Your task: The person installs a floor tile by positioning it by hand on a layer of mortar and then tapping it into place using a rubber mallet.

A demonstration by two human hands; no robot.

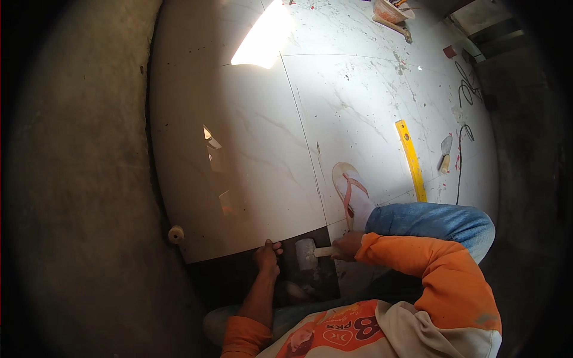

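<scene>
Several broad white floor tiles (pixel 358 83), faintly veined in grey, across most of the view, with a bright patch of light (pixel 265 36) near the top. Along the left, a plain grey wall (pixel 89 149). Beside that wall, one large tile (pixel 262 179) lying flat, with a dark bare strip (pixel 215 277) below its lower edge. To the right of the strip, a bent leg in blue jeans (pixel 427 224), and just beyond it a yellow spirit level (pixel 410 161). Farther right, a black cord (pixel 459 161) in loose loops; at the top, a shallow bowl (pixel 391 11) (contents too small to name). On the foot, a sandal (pixel 347 194) with pinkish straps. At the dark strip, near the large tile's edge, a mallet (pixel 306 255) with a pale, blocky head pointing left. Right hand (pixel 346 246) wrapped round the mallet's handle. Left hand (pixel 267 258) at the large tile's lower edge, fingers partly curled; cannot tell whether pinching that edge or merely touching it. Beyond the level, a small trowel (pixel 446 146). Near the wall's foot, a small round tan piece (pixel 175 234).
</scene>
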